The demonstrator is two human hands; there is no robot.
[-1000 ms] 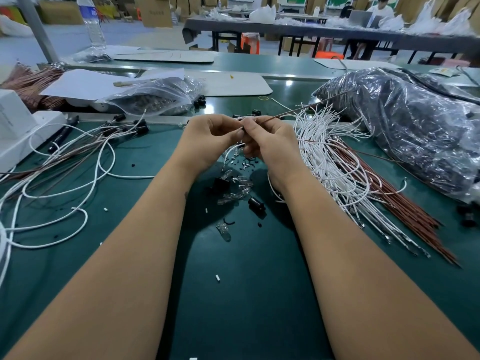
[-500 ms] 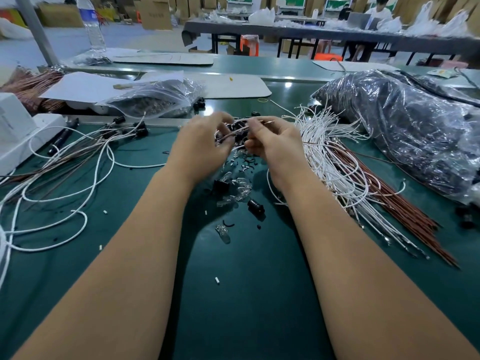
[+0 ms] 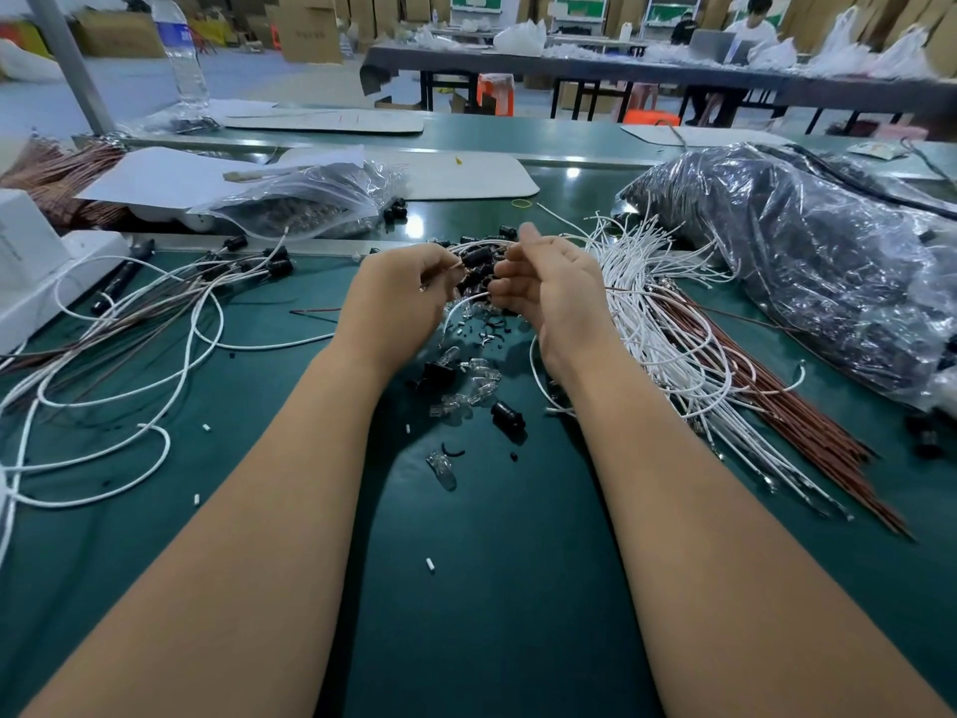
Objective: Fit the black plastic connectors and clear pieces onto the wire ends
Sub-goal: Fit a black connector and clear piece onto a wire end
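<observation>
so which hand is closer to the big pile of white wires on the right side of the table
Right. The right hand sits directly beside the white wire pile, its outer edge against the nearest strands. The left hand is farther away, across the cluster of black connectors between the hands.

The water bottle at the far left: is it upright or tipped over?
Upright. The water bottle stands vertically on the far bench, its top cut off by the frame.

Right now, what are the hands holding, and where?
Both hands pinch a white wire near its connector end.
</observation>
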